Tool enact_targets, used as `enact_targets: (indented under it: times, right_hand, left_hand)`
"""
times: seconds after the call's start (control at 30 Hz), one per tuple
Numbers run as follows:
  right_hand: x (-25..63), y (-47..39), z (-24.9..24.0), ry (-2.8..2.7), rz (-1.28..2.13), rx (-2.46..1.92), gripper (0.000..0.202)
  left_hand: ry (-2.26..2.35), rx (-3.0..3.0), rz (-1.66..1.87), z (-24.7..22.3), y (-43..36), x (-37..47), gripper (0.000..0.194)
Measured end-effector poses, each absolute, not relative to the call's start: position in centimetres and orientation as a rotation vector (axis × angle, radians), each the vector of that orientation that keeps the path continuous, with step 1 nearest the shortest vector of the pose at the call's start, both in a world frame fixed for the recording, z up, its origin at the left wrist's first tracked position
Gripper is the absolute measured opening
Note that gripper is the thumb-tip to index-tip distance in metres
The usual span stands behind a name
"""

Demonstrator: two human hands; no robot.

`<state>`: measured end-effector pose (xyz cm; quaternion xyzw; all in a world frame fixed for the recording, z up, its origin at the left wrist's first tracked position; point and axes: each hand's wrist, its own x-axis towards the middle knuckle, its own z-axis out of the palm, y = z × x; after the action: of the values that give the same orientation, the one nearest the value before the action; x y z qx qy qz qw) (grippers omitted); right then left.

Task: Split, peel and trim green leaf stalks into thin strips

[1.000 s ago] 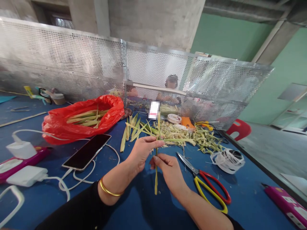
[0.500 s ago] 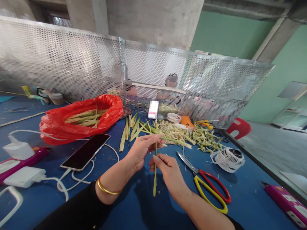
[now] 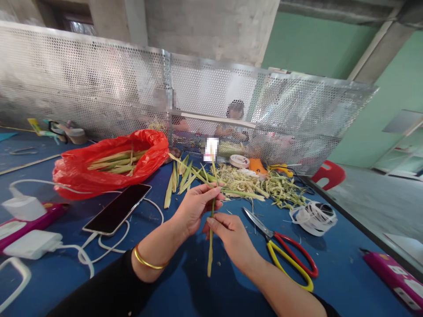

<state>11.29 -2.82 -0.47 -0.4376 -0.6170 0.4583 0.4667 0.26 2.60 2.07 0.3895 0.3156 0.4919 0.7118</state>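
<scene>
My left hand (image 3: pixel 198 203) pinches several green and yellowish leaf strips (image 3: pixel 201 177) where they cross and fan out above its fingertips. Just below it, my right hand (image 3: pixel 231 233) is closed on one narrow leaf strip (image 3: pixel 210 259), whose tail hangs down toward me. Behind the hands lie a heap of pale plant scraps (image 3: pixel 243 182) and a greener heap of knotted or braided pieces (image 3: pixel 282 189). Several flat leaf pieces (image 3: pixel 170 187) rest to the left. Partly open scissors (image 3: pixel 287 255) with one red and one yellow handle lie right of my right hand.
A red plastic bag (image 3: pixel 66 169) of leaves and a charging phone (image 3: pixel 117 209) with white cables stand left. At right are a white ribbon roll (image 3: pixel 313 219) and a purple power strip (image 3: pixel 393 275). A perforated metal screen (image 3: pixel 211 88) crosses the back; people sit behind it.
The hanging tail of the strip has swung slightly left and reaches a little lower. The strips above my left hand have shifted, one now pointing farther up-left. Both hands keep their grip.
</scene>
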Motion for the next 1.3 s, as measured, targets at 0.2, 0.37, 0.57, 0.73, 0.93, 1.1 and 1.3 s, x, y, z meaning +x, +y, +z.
enact_targets:
  times: [0.2, 0.37, 0.57, 0.73, 0.93, 1.1, 1.3]
  right_hand:
    - [12.5, -1.6, 0.2, -0.837, 1.137, -0.922, 0.026]
    - [13.6, -1.0, 1.2, -0.652, 1.071, -0.814, 0.025]
    - [14.0, -0.7, 1.1, -0.603, 1.239, -0.808, 0.023]
    - [14.2, -0.5, 1.2, -0.663, 1.132, -0.831, 0.021]
    - [14.3, -0.7, 1.3, -0.923, 0.854, -0.919, 0.019]
    - [14.7, -0.3, 1.1, -0.805, 0.9, -0.943, 0.02]
    - [15.0, 0.3, 1.0, -0.65, 0.93, -0.922, 0.023]
  left_hand:
    - [0.677, 0.949, 1.077, 2.4, 2.4, 0.1, 0.023]
    - [0.712, 1.025, 1.0, 2.6, 1.9, 0.4, 0.026]
    - [0.553, 1.051, 0.945, 2.8, 1.7, 0.3, 0.031]
    - [0.711, 1.154, 0.973, 2.4, 2.1, 0.3, 0.029]
    - [0.847, 1.284, 0.899, 2.4, 2.0, 0.4, 0.027]
    - [0.862, 1.351, 0.821, 2.6, 1.9, 0.6, 0.03]
    - [0.857, 1.3, 0.772, 2.3, 2.3, 0.6, 0.024]
